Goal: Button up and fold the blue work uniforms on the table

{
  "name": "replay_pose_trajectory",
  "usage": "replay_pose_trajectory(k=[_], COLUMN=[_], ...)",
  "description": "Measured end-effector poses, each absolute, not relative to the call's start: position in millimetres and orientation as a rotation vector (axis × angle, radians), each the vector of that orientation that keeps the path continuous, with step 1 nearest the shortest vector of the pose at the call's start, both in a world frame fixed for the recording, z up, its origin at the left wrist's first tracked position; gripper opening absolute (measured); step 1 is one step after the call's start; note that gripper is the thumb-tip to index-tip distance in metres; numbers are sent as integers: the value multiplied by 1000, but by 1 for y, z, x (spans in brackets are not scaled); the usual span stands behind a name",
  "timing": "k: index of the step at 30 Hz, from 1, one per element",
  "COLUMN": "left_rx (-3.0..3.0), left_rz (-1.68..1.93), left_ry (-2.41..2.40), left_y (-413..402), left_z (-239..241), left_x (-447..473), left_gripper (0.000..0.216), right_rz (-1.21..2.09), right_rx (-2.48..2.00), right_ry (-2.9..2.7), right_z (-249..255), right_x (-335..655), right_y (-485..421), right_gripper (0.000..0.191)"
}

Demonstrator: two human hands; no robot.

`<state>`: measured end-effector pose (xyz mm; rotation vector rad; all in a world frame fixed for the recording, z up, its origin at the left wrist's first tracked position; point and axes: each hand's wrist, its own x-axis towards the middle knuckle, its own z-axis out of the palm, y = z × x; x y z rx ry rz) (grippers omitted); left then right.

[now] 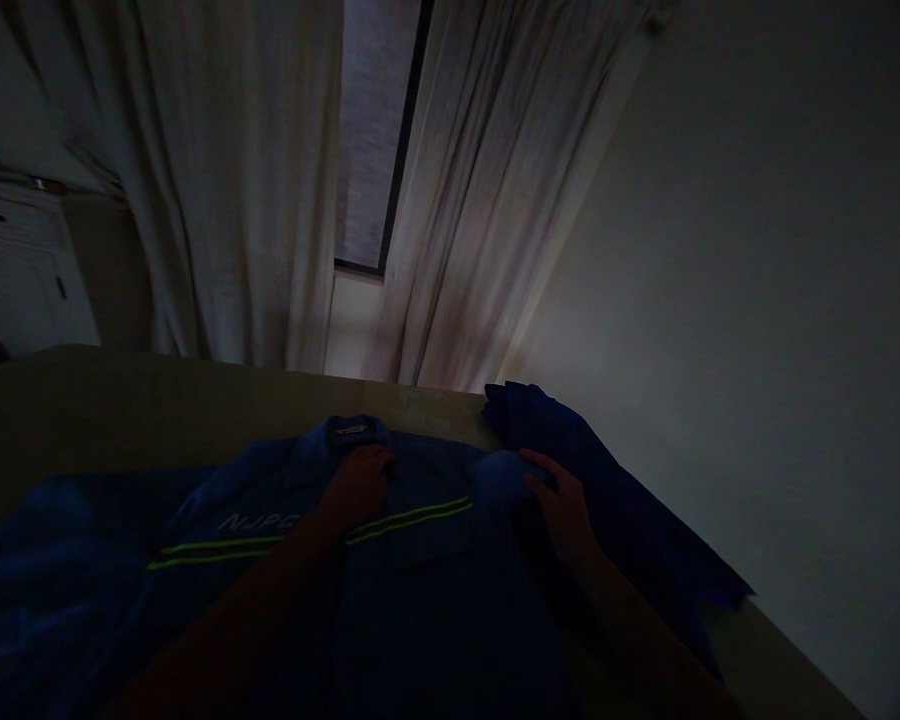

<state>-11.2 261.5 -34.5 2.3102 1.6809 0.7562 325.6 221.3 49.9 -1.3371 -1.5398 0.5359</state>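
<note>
A blue work shirt (420,600) with a yellow-green reflective stripe and pale lettering lies spread front-up on a table (120,410). My left hand (356,485) rests flat on the shirt's chest just below the collar, fingers together. My right hand (559,500) pinches the fabric at the shirt's right shoulder, where the sleeve (615,500) runs off toward the table's right edge. The room is dim, so fine detail of the fingers is hard to make out.
Pale curtains (255,180) hang behind the table on both sides of a narrow window (375,130). A bare wall (780,300) rises at the right. A white cabinet (15,270) stands at the far left. The table's right edge runs diagonally past the sleeve.
</note>
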Motion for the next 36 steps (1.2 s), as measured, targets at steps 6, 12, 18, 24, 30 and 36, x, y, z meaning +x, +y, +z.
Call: replay_pose_trajectory(k=[6,12,18,24,30,36], left_rx=[2333,2382,2336,2298,2165,2081], left_rz=[775,864,955,972,1355,1259], left_ry=[1694,1704,1689,1739,1760,2002], left_y=[261,260,261,266,264,242], left_z=[-34,-34,-37,-38,-31,-4], left_x=[-10,-6,-7,-14,-15,-94], left_gripper=[46,36,32,18,27,31], right_rz=[363,238,83,61,185,228], right_rx=[-823,-988,-1222,-1048,-990,-981], right_ry=[-2532,-2807,-2626,-2596,-2604,-2611], right_z=[71,28,-8,-15,-12,-6], right_x=[258,249,272,272,272,272], right_y=[175,167,178,178,180,179], right_gripper=[53,72,40,25,31,32])
